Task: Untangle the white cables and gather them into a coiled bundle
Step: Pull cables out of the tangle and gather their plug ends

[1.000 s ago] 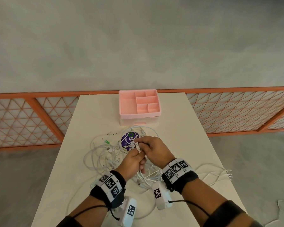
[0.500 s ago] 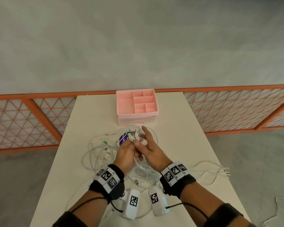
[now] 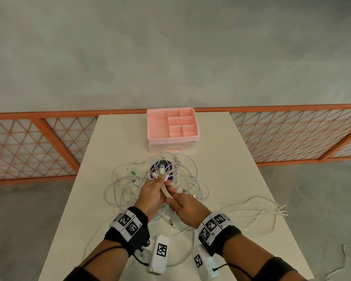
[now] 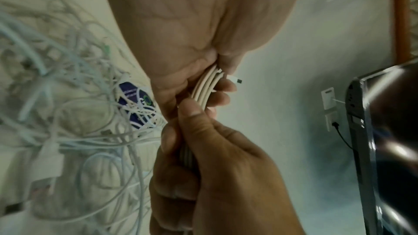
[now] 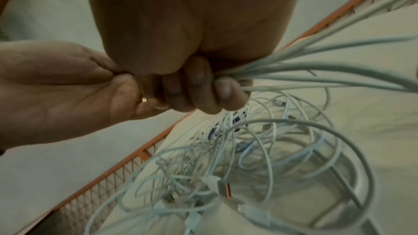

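Observation:
A tangle of white cables lies mid-table over a purple round disc. My left hand grips a bunch of cable ends, and their plugs stick out past the fingers toward the far side. Just nearer to me, my right hand holds the same strands. In the left wrist view the left hand's fingers curl round the parallel strands and the right thumb presses on them. In the right wrist view the right hand's fingers close on cables that fan out to the right.
A pink compartment tray stands at the far end of the cream table. A loose white cable trails toward the table's right edge. An orange lattice fence runs behind the table, and grey floor lies on both sides.
My right hand has slid back toward me along the strands, from the plug ends to just below the left hand. The left hand still holds the gathered ends.

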A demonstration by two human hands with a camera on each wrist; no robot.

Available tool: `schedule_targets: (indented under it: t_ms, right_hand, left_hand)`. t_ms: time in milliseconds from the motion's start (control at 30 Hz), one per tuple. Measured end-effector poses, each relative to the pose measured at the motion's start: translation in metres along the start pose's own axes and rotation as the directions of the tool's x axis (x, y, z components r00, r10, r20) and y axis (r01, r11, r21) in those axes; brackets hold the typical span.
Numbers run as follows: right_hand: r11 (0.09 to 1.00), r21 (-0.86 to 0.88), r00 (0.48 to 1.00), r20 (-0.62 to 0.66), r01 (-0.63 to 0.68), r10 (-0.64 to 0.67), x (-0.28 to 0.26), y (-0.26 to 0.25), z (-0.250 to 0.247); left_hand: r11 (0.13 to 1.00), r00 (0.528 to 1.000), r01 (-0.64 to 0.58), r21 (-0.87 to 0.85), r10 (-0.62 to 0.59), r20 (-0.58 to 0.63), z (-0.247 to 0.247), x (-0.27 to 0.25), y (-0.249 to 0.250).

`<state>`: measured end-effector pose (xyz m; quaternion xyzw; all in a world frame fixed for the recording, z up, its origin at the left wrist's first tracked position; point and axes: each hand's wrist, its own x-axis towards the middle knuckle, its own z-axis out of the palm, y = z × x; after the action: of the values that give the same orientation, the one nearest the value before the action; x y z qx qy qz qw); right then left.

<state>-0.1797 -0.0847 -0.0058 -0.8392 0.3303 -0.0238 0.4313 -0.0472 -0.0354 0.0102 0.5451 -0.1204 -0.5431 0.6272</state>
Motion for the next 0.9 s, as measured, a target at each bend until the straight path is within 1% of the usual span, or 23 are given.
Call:
schedule_targets:
  t_ms: [133, 233, 300, 400, 500, 567, 633, 667, 733, 800, 867, 900]
  right_hand:
    - [1.0, -0.029, 0.999, 0.051, -0.006, 0.007, -0.001, -0.004, 0.01]
    - [0.999, -0.041, 0.997, 0.083, 0.005, -0.002, 0.003, -0.001, 0.023]
    - [0.999, -0.04, 0.995, 0.095, 0.009, -0.005, 0.004, 0.0, 0.032]
    - [1.0, -0.001, 0.994, 0.107, -0.002, 0.002, -0.001, -0.001, 0.043]
    - [0.999, -0.013, 0.989, 0.141, -0.051, 0.053, -0.008, 0.0, 0.056]
    - [0.998, -0.039, 0.983, 0.176, -0.049, 0.055, -0.008, 0.002, 0.063]
    - [0.997, -0.078, 0.976, 0.216, -0.023, 0.04, -0.005, 0.003, 0.064]
    - [0.997, -0.079, 0.976, 0.214, -0.016, 0.032, -0.002, 0.002, 0.063]
    - [0.999, -0.03, 0.99, 0.136, -0.043, 0.046, 0.003, 0.001, 0.056]
    - [0.997, -0.008, 0.997, -0.015, -0.081, 0.081, 0.009, 0.002, 0.05]
    - [0.992, -0.072, 0.984, -0.154, -0.103, 0.091, 0.017, 0.011, 0.049]
    - [0.987, -0.103, 0.977, -0.185, -0.126, 0.105, 0.02, 0.014, 0.05]
  left_hand:
    - [1.0, 0.998, 0.025, 0.0, -0.025, -0.061, -0.009, -0.001, -0.009]
    - [0.992, 0.996, 0.013, 0.122, -0.001, -0.094, -0.023, 0.002, -0.02]
    - [0.977, 0.996, 0.017, 0.211, 0.002, -0.086, -0.035, 0.003, -0.026]
    - [0.954, 0.998, 0.045, 0.296, -0.033, -0.046, -0.047, 0.001, -0.034]
    - [0.927, 0.998, 0.062, 0.37, -0.056, -0.027, -0.053, -0.005, -0.044]
    - [0.929, 0.997, 0.068, 0.363, -0.047, -0.066, -0.058, -0.006, -0.052]
    - [0.949, 0.988, 0.08, 0.304, -0.035, -0.149, -0.066, -0.003, -0.057]
    - [0.956, 0.983, 0.067, 0.285, -0.014, -0.184, -0.07, -0.001, -0.059]
    - [0.958, 0.974, 0.033, 0.286, 0.034, -0.224, -0.076, 0.004, -0.057]
    - [0.961, 0.97, -0.002, 0.275, 0.068, -0.231, -0.077, 0.007, -0.047]
    - [0.975, 0.971, -0.034, 0.221, 0.085, -0.224, -0.075, 0.007, -0.038]
    - [0.981, 0.972, -0.04, 0.19, 0.082, -0.22, -0.073, 0.008, -0.036]
